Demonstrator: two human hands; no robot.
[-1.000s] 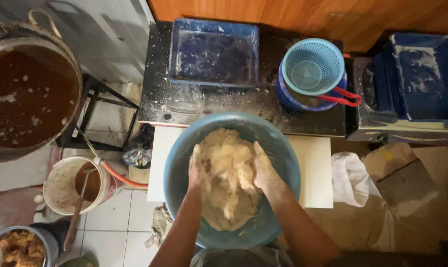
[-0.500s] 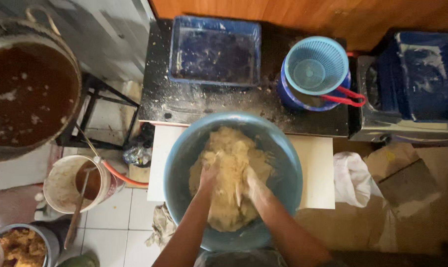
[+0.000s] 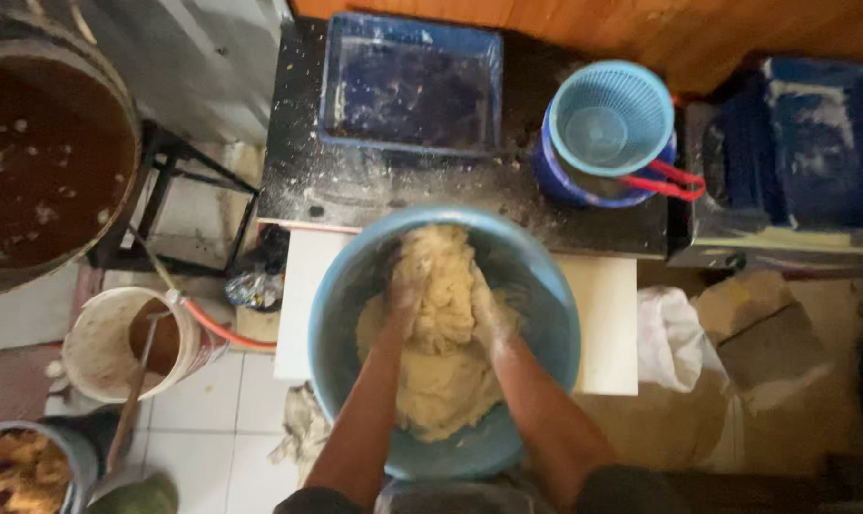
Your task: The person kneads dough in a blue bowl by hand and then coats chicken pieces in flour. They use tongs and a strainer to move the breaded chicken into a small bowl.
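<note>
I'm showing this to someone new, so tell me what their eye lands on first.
First, the big round blue plastic basin at centre, holding a pale yellow mass of dough with the left hand and right hand pressed into it. Next, the wide metal pot of brown liquid at far left. Then the light blue plastic basket on the flour-dusted black table behind the basin.

Dough (image 3: 441, 371) matt, lumpy; plastic basin (image 3: 546, 314) smooth; wood wall (image 3: 736, 29).

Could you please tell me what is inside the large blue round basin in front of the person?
The large blue round basin holds a pale yellow dough mass. The left hand and right hand press into it. The basin's bottom is covered by dough.
</note>
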